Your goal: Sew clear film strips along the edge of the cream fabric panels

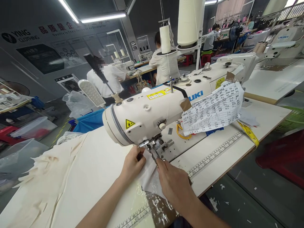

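A white JUKI sewing machine (pixel 135 117) stands in front of me, its needle area (pixel 154 145) just beyond my fingertips. Under it lies a piece of thin white fabric (pixel 152 177), running toward me between my hands. My left hand (pixel 133 163) is closed at the fabric's left edge, thumb and curled fingers together. On the other side, my right hand (pixel 174 180) overlaps the fabric, fingers pinched close to the presser foot. A slim dark metal piece shows at its fingertips; whether it is a held tool or a machine part I cannot tell.
Cream fabric pieces (pixel 40 180) are piled on the table's left. A handwritten paper (pixel 213 109) hangs from the machine arm. A yellow tape measure (pixel 249 134) drapes over the right edge near a printed ruler (pixel 213 153). Thread cones (pixel 165 39) stand behind; other people work farther back.
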A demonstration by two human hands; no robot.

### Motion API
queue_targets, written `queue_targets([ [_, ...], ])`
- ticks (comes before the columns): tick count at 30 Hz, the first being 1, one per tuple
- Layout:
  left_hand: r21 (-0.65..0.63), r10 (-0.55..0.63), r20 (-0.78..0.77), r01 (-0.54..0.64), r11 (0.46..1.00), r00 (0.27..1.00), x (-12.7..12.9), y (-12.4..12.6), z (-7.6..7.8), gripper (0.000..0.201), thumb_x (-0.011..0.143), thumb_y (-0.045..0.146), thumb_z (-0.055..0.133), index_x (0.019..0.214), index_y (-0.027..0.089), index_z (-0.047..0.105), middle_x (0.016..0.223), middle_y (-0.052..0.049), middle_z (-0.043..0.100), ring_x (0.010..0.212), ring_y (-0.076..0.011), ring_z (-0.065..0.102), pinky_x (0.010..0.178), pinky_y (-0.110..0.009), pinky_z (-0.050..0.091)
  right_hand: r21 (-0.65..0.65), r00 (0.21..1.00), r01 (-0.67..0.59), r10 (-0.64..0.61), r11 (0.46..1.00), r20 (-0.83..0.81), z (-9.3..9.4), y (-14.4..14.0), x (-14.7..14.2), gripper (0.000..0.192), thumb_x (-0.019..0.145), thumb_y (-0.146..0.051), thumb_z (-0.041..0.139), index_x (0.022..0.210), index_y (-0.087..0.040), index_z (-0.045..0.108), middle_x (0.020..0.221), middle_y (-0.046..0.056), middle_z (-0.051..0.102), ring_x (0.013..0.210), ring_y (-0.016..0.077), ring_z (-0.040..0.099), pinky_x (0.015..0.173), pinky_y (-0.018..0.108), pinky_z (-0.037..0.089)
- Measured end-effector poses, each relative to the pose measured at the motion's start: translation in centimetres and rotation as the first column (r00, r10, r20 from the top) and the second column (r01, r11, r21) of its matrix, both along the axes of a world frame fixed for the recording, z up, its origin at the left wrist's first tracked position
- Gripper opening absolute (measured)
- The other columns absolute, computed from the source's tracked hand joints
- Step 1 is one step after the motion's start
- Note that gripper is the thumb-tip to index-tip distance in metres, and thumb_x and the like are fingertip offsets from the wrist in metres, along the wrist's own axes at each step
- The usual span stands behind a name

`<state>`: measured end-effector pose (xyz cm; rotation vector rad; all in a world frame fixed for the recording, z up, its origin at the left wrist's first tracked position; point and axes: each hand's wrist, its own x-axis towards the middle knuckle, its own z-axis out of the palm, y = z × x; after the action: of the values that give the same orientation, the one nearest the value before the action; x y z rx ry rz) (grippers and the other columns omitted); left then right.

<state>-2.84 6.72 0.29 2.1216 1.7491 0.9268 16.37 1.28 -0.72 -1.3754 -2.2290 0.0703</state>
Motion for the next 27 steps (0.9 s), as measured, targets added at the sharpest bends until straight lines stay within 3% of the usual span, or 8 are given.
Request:
queue_targets([
  [5,-0.083,0.018,0.084,-0.011,0.997,0.996,-0.4,0.1,-0.2,0.015,0.066,0.026,0.042,0.071,0.020,0.055,0.076,-0.003,0.060,0.070,-0.0185,0.056,0.063,-0.030,0.043,-0.013,1.000,0.003,-0.003,1.000,0.001,0.1,-0.1,-0.2,0.031,0.091,-0.012,0.054,0.121,-0.016,0.055,0.085,0.002,0.071,0.068,0.0186,0.071,0.051,0.030,0.046],
  [11,-0.161,0.044,0.169,-0.016,0.987,0.985,-0.6,0.2,-0.2,0.011,0.062,0.028,0.043,0.065,0.021,0.051,0.068,-0.001,0.052,0.073,-0.0198,0.057,0.067,-0.030,0.044,-0.037,1.000,0.027,-0.027,0.999,0.011,0.7,0.1,-0.2,0.030,0.089,-0.011,0.056,0.119,-0.016,0.057,0.083,0.002,0.071,0.066,0.0183,0.071,0.049,0.029,0.045],
  [19,-0.193,0.043,0.218,0.000,0.981,0.975,-0.5,0.2,0.5,0.015,0.064,0.031,0.048,0.064,0.020,0.057,0.067,-0.001,0.054,0.074,-0.0199,0.058,0.070,-0.030,0.046,-0.049,1.000,0.015,-0.016,0.999,-0.010,0.8,-0.2,0.0,0.027,0.091,-0.012,0.053,0.117,-0.016,0.057,0.085,0.004,0.072,0.068,0.0178,0.070,0.052,0.027,0.046],
  [27,-0.240,0.060,0.290,0.011,0.971,0.955,-0.3,0.2,0.8,0.019,0.068,0.036,0.056,0.068,0.018,0.065,0.073,-0.003,0.064,0.072,-0.0194,0.059,0.068,-0.029,0.048,-0.085,0.998,0.004,-0.009,0.996,-0.056,0.9,-0.3,0.1,0.026,0.092,-0.013,0.052,0.117,-0.017,0.057,0.086,0.004,0.071,0.069,0.0196,0.070,0.053,0.030,0.048],
])
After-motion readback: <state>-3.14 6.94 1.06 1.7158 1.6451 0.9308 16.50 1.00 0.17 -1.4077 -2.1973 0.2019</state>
